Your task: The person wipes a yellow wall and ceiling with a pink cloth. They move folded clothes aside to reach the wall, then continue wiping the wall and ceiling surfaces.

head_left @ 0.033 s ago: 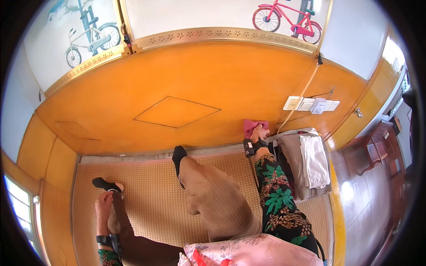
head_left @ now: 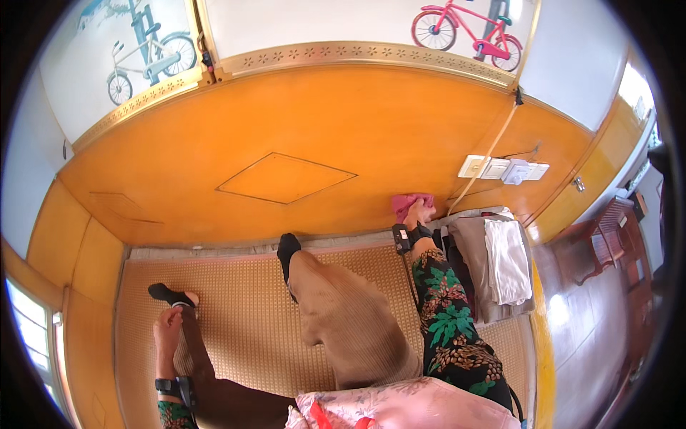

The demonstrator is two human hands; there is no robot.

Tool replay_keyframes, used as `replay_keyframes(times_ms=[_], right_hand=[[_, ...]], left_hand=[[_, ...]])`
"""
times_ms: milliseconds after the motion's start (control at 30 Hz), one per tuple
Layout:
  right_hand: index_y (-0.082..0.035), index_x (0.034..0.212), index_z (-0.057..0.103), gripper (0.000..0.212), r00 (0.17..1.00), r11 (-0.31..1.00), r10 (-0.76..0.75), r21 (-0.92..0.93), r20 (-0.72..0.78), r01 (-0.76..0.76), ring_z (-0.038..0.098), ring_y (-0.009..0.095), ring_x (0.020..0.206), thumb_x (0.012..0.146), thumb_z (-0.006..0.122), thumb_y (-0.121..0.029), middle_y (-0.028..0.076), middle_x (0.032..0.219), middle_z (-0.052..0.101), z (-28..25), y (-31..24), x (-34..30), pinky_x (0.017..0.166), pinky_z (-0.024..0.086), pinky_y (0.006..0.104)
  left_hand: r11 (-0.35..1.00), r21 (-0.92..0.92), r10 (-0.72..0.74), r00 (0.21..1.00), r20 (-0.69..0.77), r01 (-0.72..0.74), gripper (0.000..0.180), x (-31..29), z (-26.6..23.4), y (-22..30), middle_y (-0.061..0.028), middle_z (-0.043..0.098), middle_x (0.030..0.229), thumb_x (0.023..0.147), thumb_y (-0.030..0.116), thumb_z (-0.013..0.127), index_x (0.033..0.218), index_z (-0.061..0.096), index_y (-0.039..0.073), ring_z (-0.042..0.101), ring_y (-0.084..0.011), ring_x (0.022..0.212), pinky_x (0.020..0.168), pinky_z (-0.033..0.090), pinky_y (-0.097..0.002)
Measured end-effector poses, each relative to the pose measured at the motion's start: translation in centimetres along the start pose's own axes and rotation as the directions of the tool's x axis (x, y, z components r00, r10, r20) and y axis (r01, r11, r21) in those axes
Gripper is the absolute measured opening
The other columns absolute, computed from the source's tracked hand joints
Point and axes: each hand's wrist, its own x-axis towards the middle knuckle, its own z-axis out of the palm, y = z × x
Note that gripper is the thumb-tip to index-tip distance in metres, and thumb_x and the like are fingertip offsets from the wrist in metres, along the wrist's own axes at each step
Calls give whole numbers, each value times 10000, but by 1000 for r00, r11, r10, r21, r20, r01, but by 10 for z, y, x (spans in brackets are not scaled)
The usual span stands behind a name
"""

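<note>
Pink cloth (head_left: 404, 205) bunched up vs. lower part of orange wall panel (head_left: 286, 118), R of diamond outline. R hand (head_left: 420, 212) closed on cloth, arm stretched fwd; fingertips partly hid. L hand (head_left: 168, 327) approx. half-open, fingers loosely curled, nothing seen in it; over L lower leg nr dark sock (head_left: 168, 294), can't tell if touching. Folded clothes (head_left: 469, 247) stacked just R of R wrist, white pc. on top. Pale cord (head_left: 485, 166) slants down past wall switches (head_left: 494, 169). Woven mat (head_left: 239, 322) under legs.
</note>
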Motion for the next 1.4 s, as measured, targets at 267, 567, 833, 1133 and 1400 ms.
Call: replay_keyframes(times_ms=[267, 567, 833, 1133, 1400], right_hand=[[16, 1422, 409, 586, 313, 303, -936, 82, -162, 949, 450, 459, 1256, 906, 671, -76, 281, 1353, 370, 4, -55, -31, 1048, 425, 544], [-4, 1403, 391, 619, 745, 743, -667, 90, 13, 663, 498, 493, 1208, 887, 714, -116, 290, 1349, 384, 13, 27, -40, 988, 467, 549], [1, 1363, 328, 621, 905, 917, -399, 47, 147, 396, 563, 483, 1127, 919, 725, -174, 303, 1307, 409, 69, 80, -132, 917, 504, 534], [20, 1333, 395, 657, 813, 983, -88, -80, 575, 163, 553, 340, 1185, 880, 786, -250, 257, 1306, 496, 123, 158, -240, 936, 483, 468], [-7, 1295, 498, 486, 874, 741, -364, 668, 322, 62, 608, 310, 1078, 882, 708, -153, 141, 1262, 569, 74, 164, -4, 908, 524, 445]], left_hand=[[996, -68, -56, 998, 16, 57, 217, -5, 15, 16, -97, 723, 930, 963, 95, 637, 1138, 735, 12, 678, -161, 812, 738, 530, -296], [996, -42, -76, 997, -22, 75, 223, -22, 19, 41, -68, 729, 948, 981, 103, 621, 1154, 739, 26, 669, -135, 822, 759, 532, -286], [996, 4, -83, 993, -81, 84, 214, -47, 3, 51, -76, 719, 948, 975, 110, 642, 1147, 747, 38, 679, -136, 825, 749, 533, -286], [994, -60, -95, 994, -49, 92, 212, -27, 13, 40, -58, 726, 975, 988, 83, 612, 1148, 744, 40, 688, -135, 846, 772, 537, -285], [977, -74, -206, 977, -57, 202, 222, -22, -11, -12, -55, 715, 987, 1017, 95, 591, 1179, 732, 37, 662, -131, 879, 813, 522, -284]])
